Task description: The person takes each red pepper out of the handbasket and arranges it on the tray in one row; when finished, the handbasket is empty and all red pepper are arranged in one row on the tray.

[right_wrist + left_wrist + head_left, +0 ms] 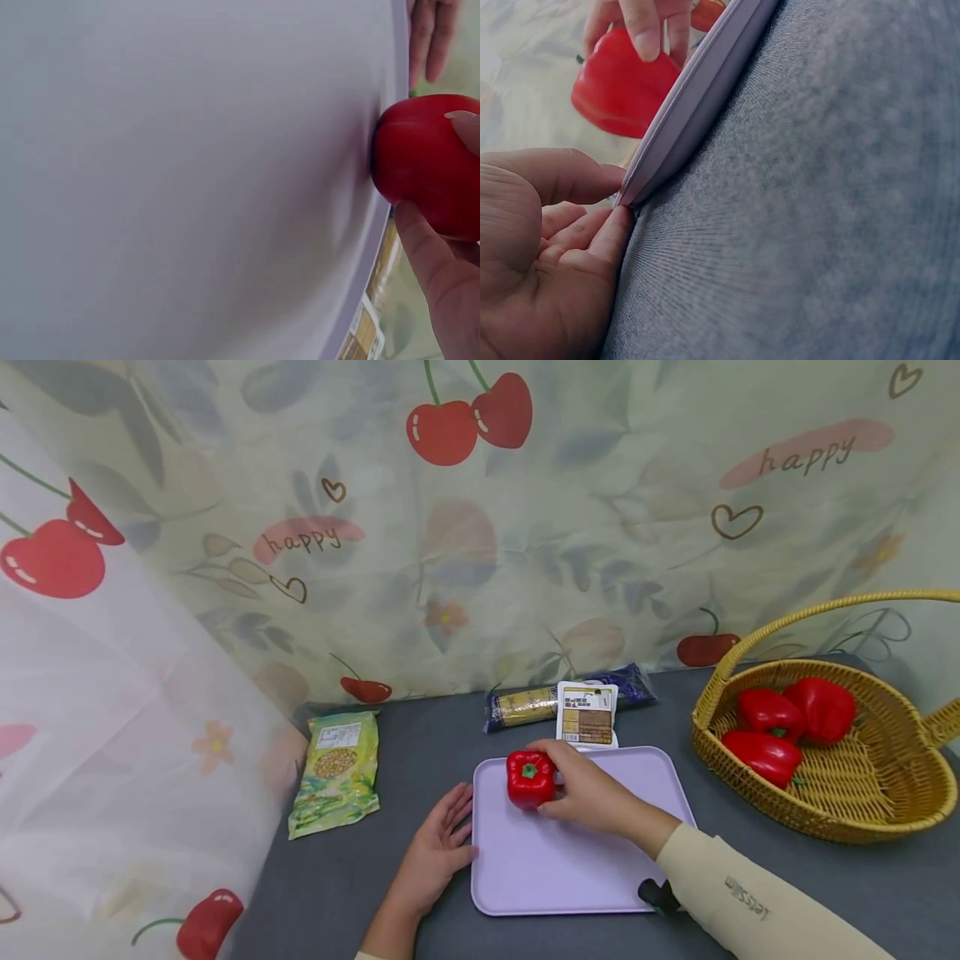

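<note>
My right hand grips a red bell pepper at the upper left of a lilac tray, thumb and fingers around its sides. The green stem end of the pepper faces up in the head view. In the right wrist view the pepper sits close over the tray, fingers on both sides of it. My left hand lies along the tray's left edge with its fingers extended. Its thumb and fingertips are right at the rim in the left wrist view, beside the tray wall.
A wicker basket with three red peppers stands at the right. Behind the tray lie a white-and-brown packet and a blue pasta bag. A green-yellow bag lies left. A small black object shows by the right sleeve.
</note>
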A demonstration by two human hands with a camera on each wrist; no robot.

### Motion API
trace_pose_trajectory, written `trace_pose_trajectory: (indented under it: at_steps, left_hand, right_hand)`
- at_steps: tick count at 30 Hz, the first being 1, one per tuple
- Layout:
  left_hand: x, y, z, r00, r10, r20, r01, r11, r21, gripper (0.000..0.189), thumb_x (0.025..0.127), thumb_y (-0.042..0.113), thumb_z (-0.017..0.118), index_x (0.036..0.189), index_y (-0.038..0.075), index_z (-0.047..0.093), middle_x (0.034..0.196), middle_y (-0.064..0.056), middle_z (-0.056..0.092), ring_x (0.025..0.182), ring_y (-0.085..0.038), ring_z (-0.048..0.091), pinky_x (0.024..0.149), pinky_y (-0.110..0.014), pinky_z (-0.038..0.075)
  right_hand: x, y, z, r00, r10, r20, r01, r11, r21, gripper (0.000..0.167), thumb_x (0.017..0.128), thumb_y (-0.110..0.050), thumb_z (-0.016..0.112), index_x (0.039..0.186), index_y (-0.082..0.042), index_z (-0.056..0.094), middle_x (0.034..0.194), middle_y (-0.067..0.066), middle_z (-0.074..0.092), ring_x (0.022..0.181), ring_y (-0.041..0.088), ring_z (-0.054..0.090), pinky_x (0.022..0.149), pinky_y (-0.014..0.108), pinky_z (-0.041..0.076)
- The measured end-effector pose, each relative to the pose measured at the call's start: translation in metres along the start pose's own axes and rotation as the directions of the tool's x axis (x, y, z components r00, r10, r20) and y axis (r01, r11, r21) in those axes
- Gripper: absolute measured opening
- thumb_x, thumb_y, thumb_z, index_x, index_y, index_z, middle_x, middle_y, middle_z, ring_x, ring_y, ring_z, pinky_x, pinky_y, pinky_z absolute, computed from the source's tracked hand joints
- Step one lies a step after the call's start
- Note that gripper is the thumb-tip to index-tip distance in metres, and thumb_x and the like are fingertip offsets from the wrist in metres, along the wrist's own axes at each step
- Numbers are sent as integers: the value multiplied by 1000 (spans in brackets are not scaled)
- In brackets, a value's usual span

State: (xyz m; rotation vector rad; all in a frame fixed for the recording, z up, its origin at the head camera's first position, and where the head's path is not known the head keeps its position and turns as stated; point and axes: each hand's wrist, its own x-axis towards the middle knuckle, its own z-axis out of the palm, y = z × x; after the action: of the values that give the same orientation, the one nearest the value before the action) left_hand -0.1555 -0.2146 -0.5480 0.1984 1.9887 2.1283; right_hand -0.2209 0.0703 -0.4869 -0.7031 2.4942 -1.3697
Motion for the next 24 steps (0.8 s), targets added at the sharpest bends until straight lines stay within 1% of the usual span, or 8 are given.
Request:
trace_pose_trajectory:
  at_steps: [5, 11, 15, 21, 24]
  left_hand:
    - [0, 2, 0, 1000, -20, -13, 20, 1000, 8, 96, 86, -26, 64, 170, 0, 26, 174, -19, 31, 160, -36, 28, 121, -39, 35]
    - [0, 2, 1, 1000, -13, -5, 13, 1000, 6, 95, 87, -24, 65, 170, 0, 26, 174, -19, 31, 160, -37, 29, 121, -39, 36]
    - [0, 1, 0, 1000, -11, -2, 11, 1000, 5, 95, 88, -23, 65, 170, 0, 26, 174, -19, 31, 160, -36, 29, 121, -39, 37]
    - [0, 0, -1, 1000, -15, 0, 15, 1000, -3, 95, 88, -23, 65, 171, 0, 25, 175, -18, 30, 160, -35, 28, 120, -37, 37]
    - [0, 0, -1, 1000, -16, 1, 16, 1000, 2, 95, 88, -23, 65, 171, -1, 24, 175, -18, 30, 160, -36, 28, 120, -37, 37]
  right_hand:
    - [10, -4, 9, 1000, -18, -11, 18, 1000, -22, 78, 87, -3, 90, 154, -6, 50, 147, 12, 56, 134, 33, 57, 106, 50, 56]
    - [20, -8, 16, 1000, -10, -21, 9, 999, -46, 80, 89, -5, 90, 157, -7, 48, 150, 13, 54, 135, 32, 57, 107, 51, 56]
    - [27, -11, 20, 1000, 1, -22, -1, 999, -36, 82, 89, -5, 90, 159, -7, 47, 153, 14, 53, 136, 32, 57, 109, 51, 54]
    - [38, -11, 29, 999, -19, -38, 17, 998, -59, 83, 90, -6, 90, 160, -9, 47, 154, 14, 53, 136, 31, 57, 111, 50, 52]
    - [41, -12, 31, 999, -13, -39, 11, 999, -53, 84, 91, -6, 89, 162, -11, 46, 155, 13, 52, 137, 31, 57, 112, 49, 51]
